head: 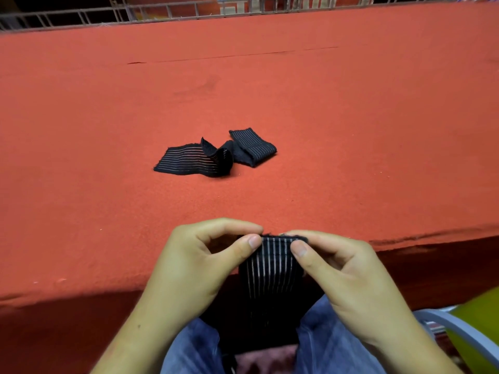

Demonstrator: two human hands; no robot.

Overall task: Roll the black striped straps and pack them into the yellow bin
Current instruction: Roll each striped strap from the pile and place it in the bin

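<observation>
While left hand [189,268] and right hand [351,282] pinch strap [270,276] at its top end, just off table [108,130], it hangs limp, light, likely best rolled from that pinched end.

A loose strap [216,155] lies on the counter [108,103]. At six o'clock from it, at the near edge, the left hand [189,263] and right hand [348,276] pinch a second strap [270,276]; the bin [480,327] sits at four o'clock.
</observation>
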